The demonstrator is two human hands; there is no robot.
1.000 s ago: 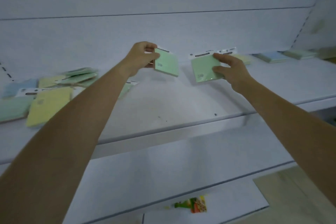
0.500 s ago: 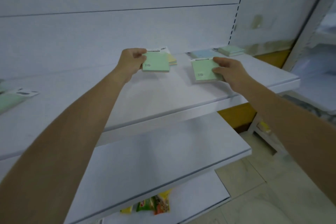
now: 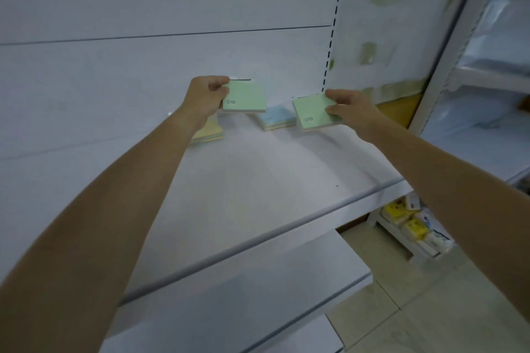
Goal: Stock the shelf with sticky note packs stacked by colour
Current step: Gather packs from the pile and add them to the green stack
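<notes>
Over the white shelf, our left hand pinches a green sticky note pack, and our right hand grips a second green pack. The small dark print on both is unreadable. Beyond lie a yellow stack and a blue stack.

No wording can be read anywhere in the frame. Short lines of dark print sit at the lower left of the first green pack, at centre frame, and near the bottom edge of the second green pack just to its right. Both are too small to make out. A dark strip on the white tab above the first green pack is equally illegible. The yellow packages at lower right carry only blurred markings.
</notes>
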